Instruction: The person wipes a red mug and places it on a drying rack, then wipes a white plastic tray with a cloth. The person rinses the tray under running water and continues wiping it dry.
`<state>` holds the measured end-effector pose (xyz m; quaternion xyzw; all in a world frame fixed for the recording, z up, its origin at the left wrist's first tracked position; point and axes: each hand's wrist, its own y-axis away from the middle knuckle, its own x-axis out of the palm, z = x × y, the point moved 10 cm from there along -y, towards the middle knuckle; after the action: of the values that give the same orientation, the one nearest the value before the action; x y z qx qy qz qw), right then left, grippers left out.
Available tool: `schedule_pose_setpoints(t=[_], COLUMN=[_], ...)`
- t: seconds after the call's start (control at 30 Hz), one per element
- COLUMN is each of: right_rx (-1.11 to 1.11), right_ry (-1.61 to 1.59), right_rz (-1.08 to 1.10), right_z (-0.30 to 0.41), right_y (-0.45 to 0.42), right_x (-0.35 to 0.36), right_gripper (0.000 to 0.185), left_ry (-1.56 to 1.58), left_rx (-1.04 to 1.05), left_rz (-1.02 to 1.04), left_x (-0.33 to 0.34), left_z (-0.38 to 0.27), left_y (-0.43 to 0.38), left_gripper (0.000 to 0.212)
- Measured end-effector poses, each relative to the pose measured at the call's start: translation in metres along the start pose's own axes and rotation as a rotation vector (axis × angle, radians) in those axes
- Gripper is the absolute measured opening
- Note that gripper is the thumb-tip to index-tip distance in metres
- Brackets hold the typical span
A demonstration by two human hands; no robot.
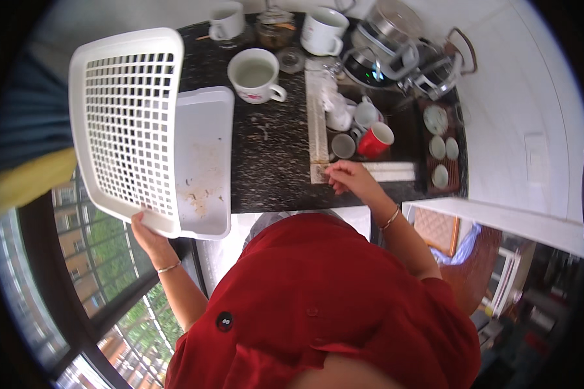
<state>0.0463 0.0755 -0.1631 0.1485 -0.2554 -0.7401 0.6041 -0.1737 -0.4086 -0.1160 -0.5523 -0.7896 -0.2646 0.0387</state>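
Note:
My left hand (148, 238) grips the near lower rim of a white plastic grid basket (126, 131), which is tilted up on its side. Beside and partly behind the basket lies a white plastic tray (202, 160) with brown residue on its bottom. My right hand (350, 179) is over the corner of a pale strip (317, 126) that edges a dark recess. Its fingers are loosely curled, and I cannot tell whether something small is between them. Just beyond it stand a red cup (377, 140), a grey-white cup (343, 146) and a white mug (367, 115).
A large white mug (255, 75) with liquid stands on the dark speckled counter (267, 146). Farther back are another white mug (324, 31), a glass jar (276, 31) and a glass kettle (387, 29). Small cups (438, 147) sit on a brown tea tray (450, 182) at right.

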Motion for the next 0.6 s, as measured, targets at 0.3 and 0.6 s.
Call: schedule_pose_setpoints(t=[0.3, 0.6], right_rx=[-0.227, -0.383], right_ry=[0.247, 1.021], right_rz=[-0.418, -0.631], right_z=[0.038, 0.112], right_y=[0.009, -0.106], right_x=[-0.128, -0.107], right_gripper=[0.02, 0.052], left_ry=[-0.259, -0.446], left_rx=[0.136, 0.272], left_rz=[0.009, -0.184], left_x=[0.061, 0.053], left_z=[-0.049, -0.072], left_y=[0.07, 0.196], left_gripper=[0.049, 0.048])
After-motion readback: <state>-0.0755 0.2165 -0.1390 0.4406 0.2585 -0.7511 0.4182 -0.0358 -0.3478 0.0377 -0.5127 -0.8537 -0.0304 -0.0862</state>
